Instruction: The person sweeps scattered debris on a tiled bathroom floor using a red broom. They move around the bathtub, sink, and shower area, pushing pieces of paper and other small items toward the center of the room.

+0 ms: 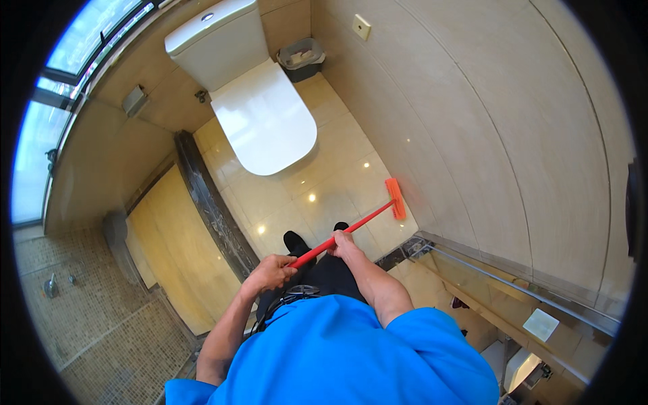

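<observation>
A red-handled floor brush (364, 220) slants from my waist toward the right-hand wall. Its orange bristle head (395, 199) is at the floor, close to the foot of that wall. My left hand (272, 272) is wrapped round the handle near its upper end. Farther down the handle, my right hand (342, 244) is closed round it too. Pale glossy floor tiles (331, 177) lie beneath the brush and in front of my black shoes (295, 243).
Ahead stands a white toilet (266, 118) with its lid down, a grey waste bin (302, 59) beside it. A dark stone curb (209, 199) borders the shower area on the left. To the right rise the tiled wall (466, 128) and a glass panel with a metal rail (513, 287).
</observation>
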`<state>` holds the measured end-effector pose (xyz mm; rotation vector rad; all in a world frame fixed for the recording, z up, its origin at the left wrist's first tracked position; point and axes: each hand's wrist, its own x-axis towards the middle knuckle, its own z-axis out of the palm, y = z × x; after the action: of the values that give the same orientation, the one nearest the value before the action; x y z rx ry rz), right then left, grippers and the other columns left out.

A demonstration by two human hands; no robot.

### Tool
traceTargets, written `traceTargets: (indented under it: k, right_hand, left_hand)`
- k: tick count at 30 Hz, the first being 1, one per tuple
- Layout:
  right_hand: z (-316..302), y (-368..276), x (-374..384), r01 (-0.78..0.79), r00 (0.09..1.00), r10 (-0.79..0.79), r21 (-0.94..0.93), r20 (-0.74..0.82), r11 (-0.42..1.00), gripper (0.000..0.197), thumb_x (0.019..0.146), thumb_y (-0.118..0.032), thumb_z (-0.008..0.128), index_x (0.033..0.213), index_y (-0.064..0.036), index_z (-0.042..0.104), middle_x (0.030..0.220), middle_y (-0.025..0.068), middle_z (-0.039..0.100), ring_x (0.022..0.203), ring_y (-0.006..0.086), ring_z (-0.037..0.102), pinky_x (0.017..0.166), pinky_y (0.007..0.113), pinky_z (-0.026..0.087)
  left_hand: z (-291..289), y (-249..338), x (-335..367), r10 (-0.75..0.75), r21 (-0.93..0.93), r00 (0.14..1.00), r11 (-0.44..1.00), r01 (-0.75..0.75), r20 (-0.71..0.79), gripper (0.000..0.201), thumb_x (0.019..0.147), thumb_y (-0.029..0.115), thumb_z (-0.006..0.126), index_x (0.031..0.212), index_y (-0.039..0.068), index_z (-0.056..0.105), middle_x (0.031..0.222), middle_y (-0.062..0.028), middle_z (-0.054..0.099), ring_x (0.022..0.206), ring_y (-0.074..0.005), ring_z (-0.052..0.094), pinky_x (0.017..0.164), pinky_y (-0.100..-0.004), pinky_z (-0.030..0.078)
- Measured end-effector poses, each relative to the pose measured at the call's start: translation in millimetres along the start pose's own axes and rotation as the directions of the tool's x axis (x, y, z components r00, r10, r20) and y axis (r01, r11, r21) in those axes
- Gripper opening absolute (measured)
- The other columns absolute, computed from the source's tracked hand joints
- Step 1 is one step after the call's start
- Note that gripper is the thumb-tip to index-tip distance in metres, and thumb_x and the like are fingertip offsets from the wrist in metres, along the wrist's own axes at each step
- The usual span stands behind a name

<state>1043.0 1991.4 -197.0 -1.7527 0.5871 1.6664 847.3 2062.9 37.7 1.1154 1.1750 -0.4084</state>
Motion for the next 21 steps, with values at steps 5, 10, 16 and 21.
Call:
traceTargets:
  k: [5,10,16,21]
  right_hand:
    - [7,-9,-24,0.133,0.988,-0.146,-0.213,-0.045,0.968,0.009,0.076,-0.015,0.051,0.077,-0.0059,0.049,0.061,0.0086,0.053,0.048,0.0209,0.053,0.038,0.033,0.043]
    - [1,-23,-40,0.205,0.978,-0.185,-0.303,0.096,0.931,0.022,0.075,-0.023,0.054,0.069,-0.0026,0.052,0.058,0.0104,0.056,0.044,0.0182,0.053,0.038,0.03,0.044]
    - [-17,-18,-49,0.242,0.97,-0.22,-0.31,0.102,0.92,0.032,0.073,-0.029,0.053,0.058,-0.0007,0.057,0.05,0.0108,0.055,0.039,0.0159,0.052,0.033,0.027,0.041]
    - [-58,5,-47,0.154,0.984,-0.126,-0.255,0.124,0.955,0.027,0.073,-0.028,0.056,0.069,-0.0016,0.054,0.057,0.0109,0.056,0.041,0.0173,0.052,0.033,0.028,0.041]
  left_hand:
    - [27,-17,-5,-0.028,-0.148,0.995,0.989,0.014,-0.092,0.04,0.081,0.015,0.057,0.119,0.005,0.049,0.064,-0.001,0.053,0.044,-0.006,0.042,0.036,-0.0207,0.033]
    - [49,-8,-12,-0.07,-0.362,0.984,0.932,0.006,-0.166,0.042,0.08,0.01,0.059,0.12,0.002,0.047,0.062,-0.0022,0.054,0.039,-0.0053,0.042,0.031,-0.0195,0.03]
    - [58,0,-14,-0.111,-0.328,0.987,0.942,0.069,-0.112,0.043,0.079,0.01,0.06,0.119,0.004,0.048,0.062,-0.0026,0.054,0.039,-0.0059,0.044,0.03,-0.0195,0.033]
    - [73,3,-19,-0.124,-0.228,0.992,0.967,0.115,-0.027,0.043,0.078,0.011,0.062,0.119,0.004,0.05,0.061,-0.0008,0.054,0.039,-0.005,0.043,0.032,-0.0196,0.033]
